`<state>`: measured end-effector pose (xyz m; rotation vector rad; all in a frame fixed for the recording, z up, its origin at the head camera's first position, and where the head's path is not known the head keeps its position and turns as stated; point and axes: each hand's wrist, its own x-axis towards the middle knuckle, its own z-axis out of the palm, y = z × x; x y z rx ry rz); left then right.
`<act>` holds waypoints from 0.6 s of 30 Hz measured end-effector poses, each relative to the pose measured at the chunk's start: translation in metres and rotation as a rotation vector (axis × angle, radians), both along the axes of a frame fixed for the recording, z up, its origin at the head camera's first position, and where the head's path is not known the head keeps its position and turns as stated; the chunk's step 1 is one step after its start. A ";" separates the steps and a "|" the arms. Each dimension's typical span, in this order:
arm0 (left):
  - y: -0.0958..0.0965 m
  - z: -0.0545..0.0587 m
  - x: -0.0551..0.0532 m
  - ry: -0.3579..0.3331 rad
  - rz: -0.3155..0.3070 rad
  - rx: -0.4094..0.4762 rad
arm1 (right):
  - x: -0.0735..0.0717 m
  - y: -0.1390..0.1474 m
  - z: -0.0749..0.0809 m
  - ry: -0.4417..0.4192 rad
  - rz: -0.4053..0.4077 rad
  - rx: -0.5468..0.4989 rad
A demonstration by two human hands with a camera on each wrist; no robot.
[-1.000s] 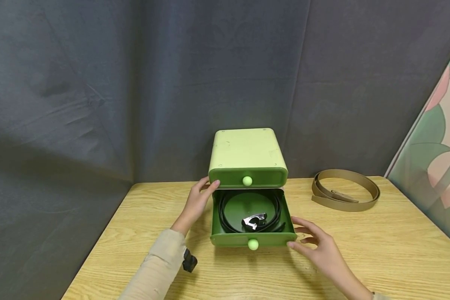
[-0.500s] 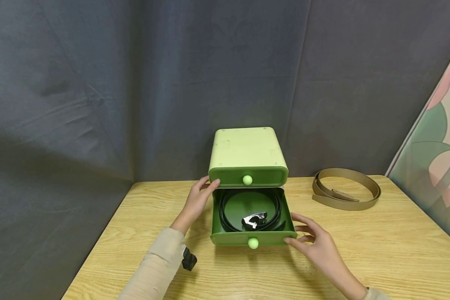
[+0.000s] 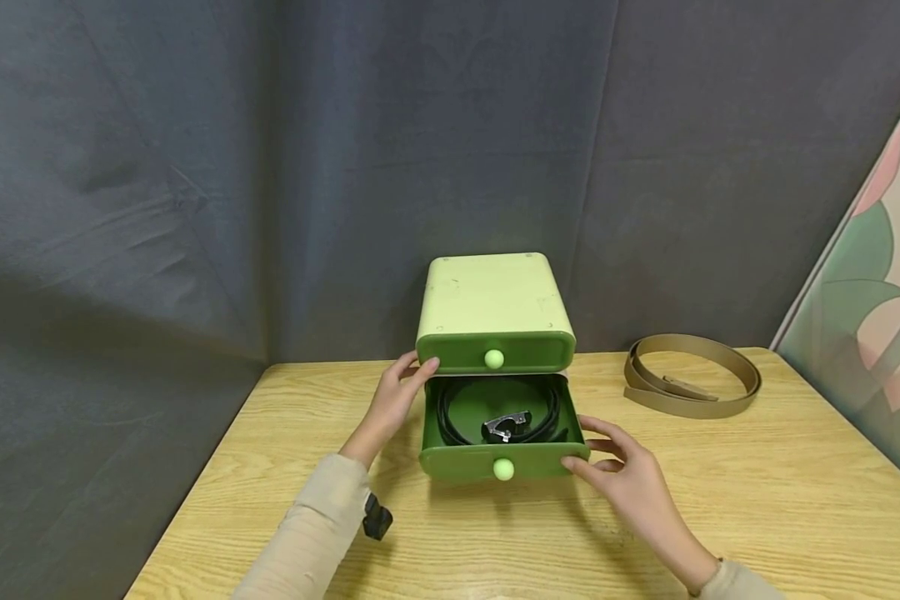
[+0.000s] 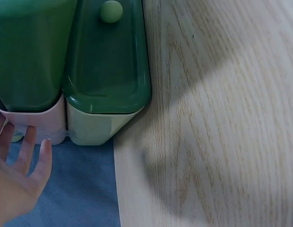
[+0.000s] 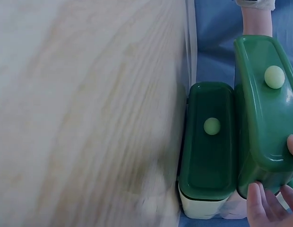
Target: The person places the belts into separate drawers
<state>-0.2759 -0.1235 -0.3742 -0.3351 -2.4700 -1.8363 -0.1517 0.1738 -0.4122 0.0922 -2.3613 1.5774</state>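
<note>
Cabinet (image 3: 495, 296): stands on the table (image 3: 765, 492) against the grey-blue cloth (image 3: 435, 150), its pale top facing up; three drawers, one above another.
Middle drawer (image 3: 457, 462): pulled partly out of its pink casing (image 4: 47, 124), jutting forward beyond the other two; its round pale knob (image 3: 503, 469) faces the person.
Top drawer (image 3: 457, 353): closed, directly above.
Bottom drawer (image 4: 106, 61): closed, at table level, seen in the wrist views.
Black belt (image 3: 444, 419): coiled inside the middle drawer, its silver buckle (image 3: 506, 426) near the front panel.
Right hand (image 3: 635, 483): grips the middle drawer's right front corner, thumb on the front panel, bent fingers along the right side; the gap between thumb and fingers is narrow, with the corner in it.
Left hand (image 3: 388, 410): at the cabinet's left side, thumb by the top drawer's lower front corner, the other fingers spread and nearly straight beside the pink casing; from these views one cannot tell how firmly they press.
Tan belt (image 3: 720, 408): a loose coil on the table, right of the cabinet and well apart from both hands.
Sleeves (image 3: 311, 517): beige, on both arms.
Panel (image 3: 892, 275): pink and green floral pattern, along the table's right side.
</note>
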 end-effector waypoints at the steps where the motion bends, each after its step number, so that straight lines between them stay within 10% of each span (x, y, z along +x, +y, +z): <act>1: -0.001 -0.005 -0.004 -0.001 0.000 -0.002 | -0.002 -0.001 0.000 -0.002 -0.004 -0.001; 18: -0.003 -0.010 -0.005 0.002 0.006 -0.018 | -0.029 -0.010 0.006 -0.042 -0.095 -0.027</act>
